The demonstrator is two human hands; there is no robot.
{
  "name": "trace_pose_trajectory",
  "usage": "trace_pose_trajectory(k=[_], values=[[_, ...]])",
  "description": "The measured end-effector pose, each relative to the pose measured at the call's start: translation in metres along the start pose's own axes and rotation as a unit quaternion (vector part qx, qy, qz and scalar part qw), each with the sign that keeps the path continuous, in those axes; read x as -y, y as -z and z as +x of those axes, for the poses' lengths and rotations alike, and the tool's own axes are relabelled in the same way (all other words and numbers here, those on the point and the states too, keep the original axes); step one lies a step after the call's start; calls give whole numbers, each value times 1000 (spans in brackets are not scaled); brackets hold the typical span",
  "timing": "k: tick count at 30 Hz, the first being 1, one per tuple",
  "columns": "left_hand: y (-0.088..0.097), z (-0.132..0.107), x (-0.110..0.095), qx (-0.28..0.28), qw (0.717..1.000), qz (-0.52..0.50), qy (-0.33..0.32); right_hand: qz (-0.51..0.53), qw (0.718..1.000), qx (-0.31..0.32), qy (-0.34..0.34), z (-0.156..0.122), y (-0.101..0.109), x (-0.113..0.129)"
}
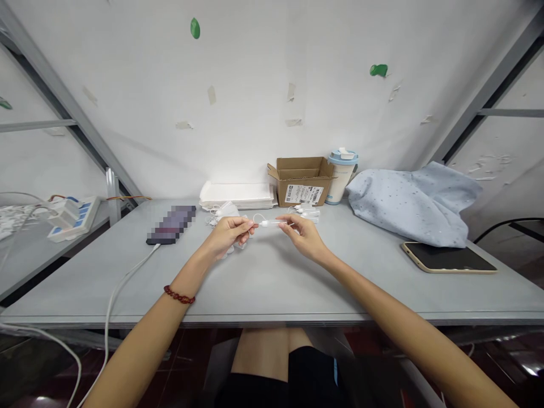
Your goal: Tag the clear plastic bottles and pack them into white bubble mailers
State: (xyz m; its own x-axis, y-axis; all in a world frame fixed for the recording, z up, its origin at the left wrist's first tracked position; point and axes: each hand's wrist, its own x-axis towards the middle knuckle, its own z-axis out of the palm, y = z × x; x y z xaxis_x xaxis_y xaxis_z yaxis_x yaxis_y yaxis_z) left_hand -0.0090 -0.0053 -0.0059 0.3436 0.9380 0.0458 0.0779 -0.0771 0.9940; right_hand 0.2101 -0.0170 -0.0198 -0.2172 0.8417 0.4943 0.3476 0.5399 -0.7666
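A thin white tag string (265,223) with a small white plastic clasp and a loop is stretched between my hands, just above the tabletop. My left hand (229,235) pinches its left end between thumb and fingers. The right end is in the pinch of my right hand (306,238). Behind and partly under my left hand lies a pile of white tags (227,210) with strings. A smaller group of white tags (311,214) with strings rests beyond my right hand. Fine detail of the held piece is too small to make out.
At the back of the grey table (272,289) stand a white stack (240,195), an open cardboard box (304,190) and a lidded cup (341,178). A cabled phone (172,225) is left; a light blue cloth (412,201) and another phone (450,258) are right.
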Motion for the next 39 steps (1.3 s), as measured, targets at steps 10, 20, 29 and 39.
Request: trace_pose_trajectory(k=[10, 20, 29, 39], values=[[-4, 1, 1, -53, 997, 41, -29, -47, 998, -21, 34, -5, -8, -4], [-7, 1, 3, -50, 996, 65, -36, -93, 992, -43, 67, -6, -11, -7], [-14, 0, 3, -52, 997, 52, -36, -105, 990, -40, 90, -10, -14, -7], [-16, -3, -2, -26, 997, 74, -12, -121, 985, -37, 120, -12, -15, -13]])
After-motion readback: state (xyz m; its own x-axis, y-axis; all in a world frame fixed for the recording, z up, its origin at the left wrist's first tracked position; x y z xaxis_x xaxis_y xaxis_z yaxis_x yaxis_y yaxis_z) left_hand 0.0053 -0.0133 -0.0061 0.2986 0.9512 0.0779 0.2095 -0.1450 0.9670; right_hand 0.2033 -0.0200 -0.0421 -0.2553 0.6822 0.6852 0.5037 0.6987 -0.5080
